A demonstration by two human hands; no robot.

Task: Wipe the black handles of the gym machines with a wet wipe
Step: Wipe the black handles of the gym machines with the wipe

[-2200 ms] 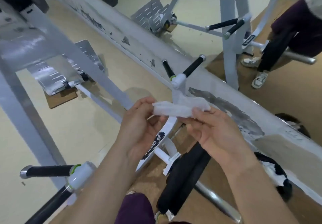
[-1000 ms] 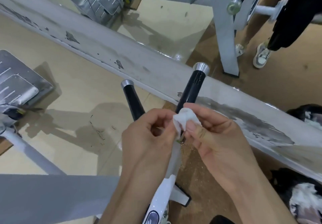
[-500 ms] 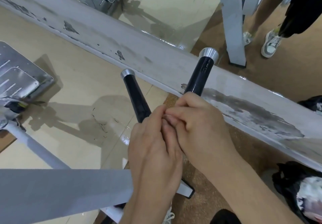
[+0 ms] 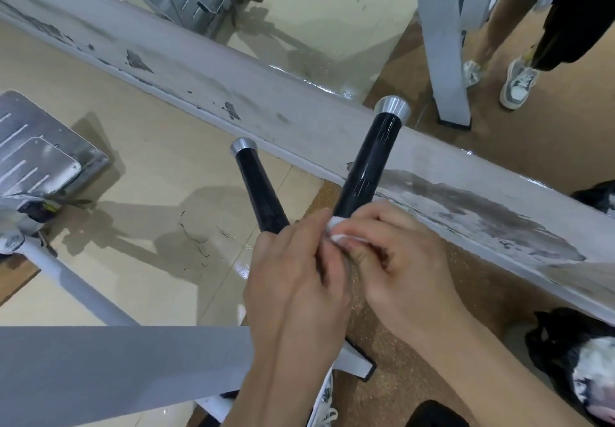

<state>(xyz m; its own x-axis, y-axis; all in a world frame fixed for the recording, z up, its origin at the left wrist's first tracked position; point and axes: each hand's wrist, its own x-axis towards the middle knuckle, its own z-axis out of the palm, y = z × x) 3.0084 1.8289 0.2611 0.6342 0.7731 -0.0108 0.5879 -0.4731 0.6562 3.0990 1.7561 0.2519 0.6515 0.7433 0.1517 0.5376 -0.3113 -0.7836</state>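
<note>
Wet wipe [image 4: 336, 227]: mostly buried between both hands' fingers.
Handle bases: covered by the hands.
Black-and-white bag [image 4: 579, 360]: cropped at right edge.

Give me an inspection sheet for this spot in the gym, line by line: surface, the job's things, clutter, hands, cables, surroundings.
Surface: glossy beige floor with scuff marks; brown speckled flooring under the hands.
Job's things: two black handles with silver end caps, the longer handle and the shorter handle; white wet wipe bunched at the longer handle's base.
Clutter: black and white object on the floor at right; what it is cannot be told.
Hands: left hand and right hand both pinch the wipe.
Cables: nothing seen.
Surroundings: chipped white ledge below a mirror; metal footplate at left; sneaker reflected in the mirror.
</note>
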